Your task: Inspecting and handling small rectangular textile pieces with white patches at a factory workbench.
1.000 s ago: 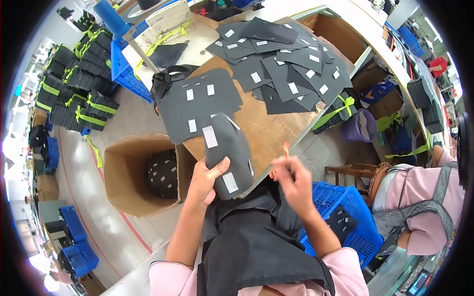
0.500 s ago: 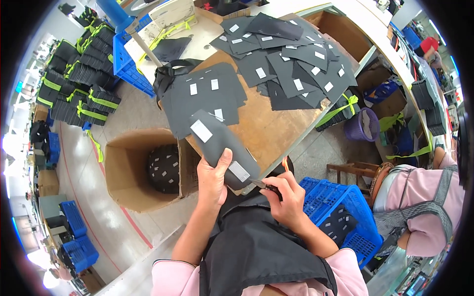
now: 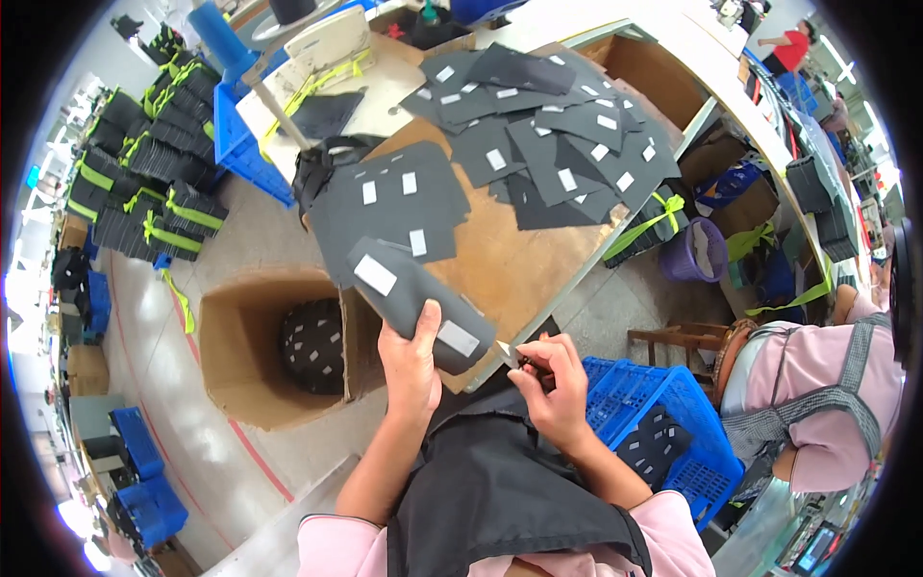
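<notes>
My left hand (image 3: 411,370) grips a dark grey fabric piece (image 3: 409,300) by its near end, thumb on top. Two white labels show on this piece, one at each end. In my right hand (image 3: 553,385) is a pair of small thread snips (image 3: 508,354), fingers closed round the handle. Their pointed metal tips stand just right of the fabric's near corner, apart from it. Beyond the held piece, more dark labelled pieces (image 3: 389,207) lie overlapped on the brown tabletop (image 3: 524,260). A larger loose pile of labelled pieces (image 3: 558,135) covers its far part.
An open cardboard box (image 3: 245,356) with dark labelled pieces inside stands left of me. At my right is a blue crate (image 3: 663,394) holding similar pieces. Beyond it sit a purple basket (image 3: 694,252) and a person in pink (image 3: 817,385). Tied dark stacks (image 3: 144,173) fill the far left.
The snips' tips have come away from the fabric's near corner, to the right. My left hand still grips the same piece. The whole view has shifted slightly.
</notes>
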`<state>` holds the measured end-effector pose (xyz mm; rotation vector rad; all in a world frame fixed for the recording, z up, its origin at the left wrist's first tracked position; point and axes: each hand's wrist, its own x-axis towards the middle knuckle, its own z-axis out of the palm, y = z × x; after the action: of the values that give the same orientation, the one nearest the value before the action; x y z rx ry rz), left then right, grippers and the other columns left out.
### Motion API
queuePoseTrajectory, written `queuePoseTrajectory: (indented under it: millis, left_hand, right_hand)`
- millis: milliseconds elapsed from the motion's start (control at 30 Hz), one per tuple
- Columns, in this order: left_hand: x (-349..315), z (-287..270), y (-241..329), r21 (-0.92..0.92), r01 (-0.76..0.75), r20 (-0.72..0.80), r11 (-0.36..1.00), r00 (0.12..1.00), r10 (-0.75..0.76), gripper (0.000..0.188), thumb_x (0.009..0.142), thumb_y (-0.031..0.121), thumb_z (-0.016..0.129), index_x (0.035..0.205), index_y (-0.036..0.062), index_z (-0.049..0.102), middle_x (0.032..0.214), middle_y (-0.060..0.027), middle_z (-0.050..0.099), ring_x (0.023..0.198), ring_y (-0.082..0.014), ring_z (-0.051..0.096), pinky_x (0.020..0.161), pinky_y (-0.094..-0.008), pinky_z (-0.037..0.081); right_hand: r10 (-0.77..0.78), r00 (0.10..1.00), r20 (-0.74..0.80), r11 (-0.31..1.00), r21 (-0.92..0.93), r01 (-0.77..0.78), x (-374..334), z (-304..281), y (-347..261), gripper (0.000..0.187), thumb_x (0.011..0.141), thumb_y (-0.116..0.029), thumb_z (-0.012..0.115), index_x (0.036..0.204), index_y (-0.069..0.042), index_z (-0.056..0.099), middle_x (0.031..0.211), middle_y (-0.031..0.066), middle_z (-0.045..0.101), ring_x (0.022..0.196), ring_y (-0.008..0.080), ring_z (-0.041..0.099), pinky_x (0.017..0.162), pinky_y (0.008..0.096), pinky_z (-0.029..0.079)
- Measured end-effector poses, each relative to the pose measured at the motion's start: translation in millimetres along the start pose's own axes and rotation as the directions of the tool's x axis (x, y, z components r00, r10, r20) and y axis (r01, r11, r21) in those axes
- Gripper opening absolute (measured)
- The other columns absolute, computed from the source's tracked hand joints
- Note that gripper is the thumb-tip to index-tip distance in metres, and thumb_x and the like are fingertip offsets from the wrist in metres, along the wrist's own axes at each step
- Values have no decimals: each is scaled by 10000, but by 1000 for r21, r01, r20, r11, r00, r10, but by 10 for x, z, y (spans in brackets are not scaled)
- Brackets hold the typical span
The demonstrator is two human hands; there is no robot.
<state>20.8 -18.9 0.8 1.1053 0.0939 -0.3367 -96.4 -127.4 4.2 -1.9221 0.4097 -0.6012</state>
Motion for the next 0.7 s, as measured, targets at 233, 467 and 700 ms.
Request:
queuePoseTrajectory:
  millis: [233,467,700]
  left_hand:
    - [-104,94,-202,-17,13,54,1000,998,-12,311,904,115,572,1171,-11,475,1106,-92,567,995,-205,570,858,-364,478]
    - [-160,-572,-491,467,-6,441,884,868,-227,692,790,-44,605,1383,27,256,1346,-81,383,1216,-200,401,1020,-332,331]
    - [284,-433,23,447,-223,208,866,968,142,483,881,89,554,1318,-33,388,1276,-150,483,1172,-251,481,1014,-341,357]
  right_hand:
    - [552,729,404,195,788,-584,220,167,409,238,840,-153,653,1054,-74,584,653,-68,467,473,24,327,426,189,233]
    - [432,878,207,611,649,-454,481,-165,474,196,880,-128,580,1046,-26,599,720,-45,539,562,25,459,496,179,362]
    - [138,907,398,971,128,-204,428,-493,312,146,838,-114,594,915,9,578,745,98,581,693,171,525,669,308,432]
